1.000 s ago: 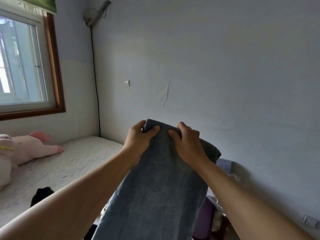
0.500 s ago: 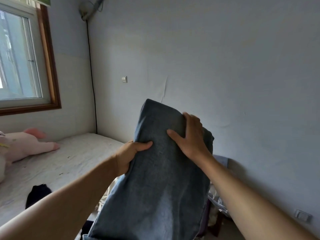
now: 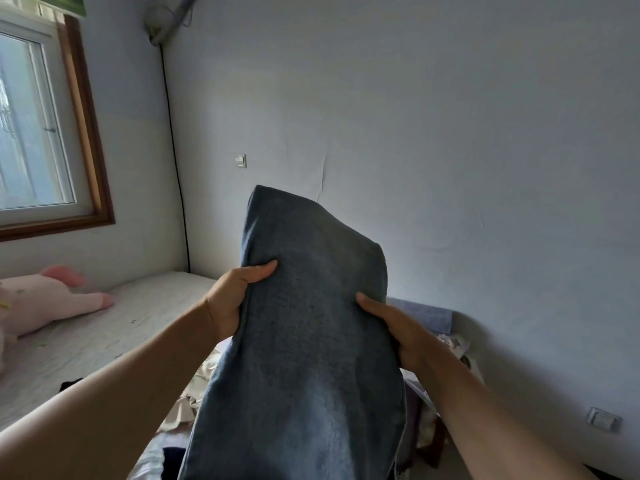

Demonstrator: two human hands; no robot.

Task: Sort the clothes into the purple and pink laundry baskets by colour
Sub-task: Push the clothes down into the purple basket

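Up in front of the pale wall, blue jeans held high above the bed, folded top edge uppermost, the rest hanging down out of view. Left hand clamped on the left edge, thumb across the front; right hand clamped on the right edge likewise. Beyond, pink plush toy lying on the bed beneath the window; baskets not clearly visible.

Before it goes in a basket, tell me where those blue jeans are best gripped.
Grip the blue jeans at their two long side edges, coming in from left and right, as the left hand and right hand do now. The fabric hangs long and limp, so side pinches probably keep it spread.
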